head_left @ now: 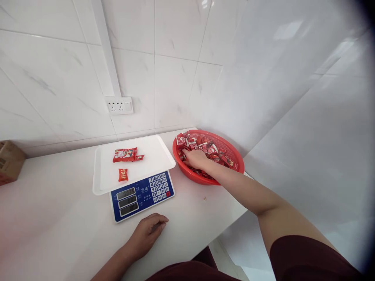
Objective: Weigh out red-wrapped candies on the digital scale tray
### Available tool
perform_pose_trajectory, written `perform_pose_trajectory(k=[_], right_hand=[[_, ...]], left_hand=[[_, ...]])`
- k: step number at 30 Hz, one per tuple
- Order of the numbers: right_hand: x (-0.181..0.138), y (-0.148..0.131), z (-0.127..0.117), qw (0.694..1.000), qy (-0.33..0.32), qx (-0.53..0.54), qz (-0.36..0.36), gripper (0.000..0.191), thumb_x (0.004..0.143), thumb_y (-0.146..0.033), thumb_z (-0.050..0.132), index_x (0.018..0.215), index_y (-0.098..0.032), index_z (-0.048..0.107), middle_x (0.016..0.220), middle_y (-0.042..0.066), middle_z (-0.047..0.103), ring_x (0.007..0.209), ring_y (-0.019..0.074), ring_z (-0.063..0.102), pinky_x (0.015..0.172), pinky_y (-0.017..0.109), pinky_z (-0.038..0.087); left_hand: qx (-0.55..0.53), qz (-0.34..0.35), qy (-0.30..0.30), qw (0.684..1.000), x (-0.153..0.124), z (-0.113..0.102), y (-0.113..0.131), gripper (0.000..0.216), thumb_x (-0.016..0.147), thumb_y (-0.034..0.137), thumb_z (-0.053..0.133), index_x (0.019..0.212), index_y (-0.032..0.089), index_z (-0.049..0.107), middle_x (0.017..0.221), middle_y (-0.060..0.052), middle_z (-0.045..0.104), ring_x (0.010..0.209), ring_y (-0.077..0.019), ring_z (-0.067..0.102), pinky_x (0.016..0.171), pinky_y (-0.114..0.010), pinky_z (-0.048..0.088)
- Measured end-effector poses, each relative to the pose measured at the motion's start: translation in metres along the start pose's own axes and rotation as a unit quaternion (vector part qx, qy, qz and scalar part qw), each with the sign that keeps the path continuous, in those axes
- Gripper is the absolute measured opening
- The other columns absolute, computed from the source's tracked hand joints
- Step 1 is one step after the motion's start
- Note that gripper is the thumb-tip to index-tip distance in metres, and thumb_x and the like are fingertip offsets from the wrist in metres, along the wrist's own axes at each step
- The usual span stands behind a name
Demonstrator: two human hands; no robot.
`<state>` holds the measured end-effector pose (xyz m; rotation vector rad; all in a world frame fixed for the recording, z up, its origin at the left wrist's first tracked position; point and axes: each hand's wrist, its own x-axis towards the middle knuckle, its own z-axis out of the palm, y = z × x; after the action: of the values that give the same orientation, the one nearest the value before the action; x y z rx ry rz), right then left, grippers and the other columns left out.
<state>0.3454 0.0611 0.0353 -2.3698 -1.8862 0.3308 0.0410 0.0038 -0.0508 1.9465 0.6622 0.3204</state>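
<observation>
Counter (58, 218), white, tiled corner; left hand (148, 234) loosely curled; right hand (196, 158) perhaps gripping packets (211, 149) in basket (202, 178).

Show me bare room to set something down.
Widest bare counter lies between the cardboard box and the scale. The tray is bare on its right; three packets sit left. A narrow strip separates scale and basket, which is crowded, right hand inside.

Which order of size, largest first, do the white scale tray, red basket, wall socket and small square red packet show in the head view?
1. White rectangular scale tray, barely ahead
2. Red round plastic basket
3. White wall socket
4. Small square red packet
</observation>
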Motion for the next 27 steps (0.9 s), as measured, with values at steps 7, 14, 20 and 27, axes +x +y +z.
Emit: perform_pose_trajectory(k=[7, 14, 20, 27], right_hand=[[0.006, -0.003, 0.007, 0.996, 0.009, -0.091, 0.008, 0.026, 0.084, -0.029, 0.047, 0.097, -0.014, 0.063, 0.099, 0.019, 0.066, 0.094, 0.0337, 0.060, 0.076, 0.039, 0.041], [0.001, 0.013, -0.013, 0.996, 0.024, -0.082, 0.024, 0.029, 0.089, -0.032, 0.039, 0.091, -0.018, 0.064, 0.094, 0.009, 0.068, 0.083, 0.0217, 0.062, 0.063, 0.026, 0.040], [-0.008, 0.016, -0.018, 0.996, -0.009, -0.085, 0.034, 0.025, 0.084, -0.034, 0.047, 0.081, -0.017, 0.066, 0.084, 0.007, 0.069, 0.075, 0.0200, 0.063, 0.059, 0.025, 0.039], [0.000, -0.004, 0.007, 0.994, -0.003, -0.091, 0.059, 0.037, 0.080, -0.040, 0.055, 0.103, -0.012, 0.061, 0.101, 0.019, 0.065, 0.090, 0.0309, 0.062, 0.072, 0.035, 0.044]], left_hand=[[-0.001, 0.002, 0.000, 1.000, -0.001, 0.000, 0.000, 0.020, 0.086, 0.029, 0.046, 0.095, 0.023, 0.063, 0.097, -0.003, 0.066, 0.092, -0.0168, 0.060, 0.083, -0.026, 0.047], [-0.005, -0.008, -0.001, 1.000, -0.001, -0.001, 0.003, 0.021, 0.085, 0.028, 0.046, 0.094, 0.022, 0.064, 0.097, -0.003, 0.066, 0.091, -0.0173, 0.060, 0.082, -0.026, 0.048], [-0.014, -0.015, -0.005, 1.000, -0.001, 0.000, 0.001, 0.022, 0.085, 0.029, 0.045, 0.095, 0.022, 0.064, 0.098, -0.004, 0.065, 0.092, -0.0171, 0.060, 0.082, -0.025, 0.047], [-0.014, -0.008, -0.002, 1.000, 0.000, -0.001, 0.004, 0.021, 0.086, 0.028, 0.046, 0.094, 0.022, 0.064, 0.098, -0.004, 0.065, 0.092, -0.0171, 0.060, 0.082, -0.025, 0.047]])
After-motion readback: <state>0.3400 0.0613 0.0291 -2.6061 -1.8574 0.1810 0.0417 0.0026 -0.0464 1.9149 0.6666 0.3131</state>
